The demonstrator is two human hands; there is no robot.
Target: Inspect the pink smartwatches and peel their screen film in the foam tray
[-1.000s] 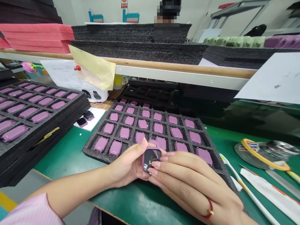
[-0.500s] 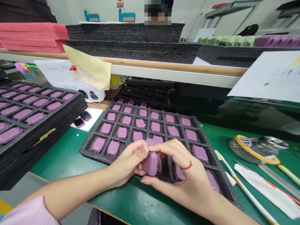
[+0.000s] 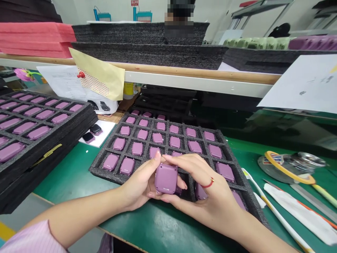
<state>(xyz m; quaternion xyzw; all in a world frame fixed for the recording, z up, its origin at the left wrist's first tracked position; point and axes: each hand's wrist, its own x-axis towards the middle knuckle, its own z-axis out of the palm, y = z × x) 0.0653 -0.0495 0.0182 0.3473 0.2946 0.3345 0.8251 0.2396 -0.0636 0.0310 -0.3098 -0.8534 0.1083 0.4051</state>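
Between my two hands is a purple watch case, its flat face with small corner holes and a line of pale marks turned toward me. My left hand grips its left side, thumb up at the top corner. My right hand, with a red string at one finger, curls round the top and right, fingertips on its edges. Both hands are over the front edge of a black foam tray, whose compartments hold several like purple cases. My right hand hides some compartments.
A second foam tray of purple cases is stacked at left. Two dark-faced watches lie on white paper. At right are a glass jar with a metal lid, a toothbrush and a white cloth strip. A shelf crosses behind.
The purple watch case has been turned in my hands, from nearly edge-on to its flat marked face showing. My fingers have shifted round it; the trays have stayed put.
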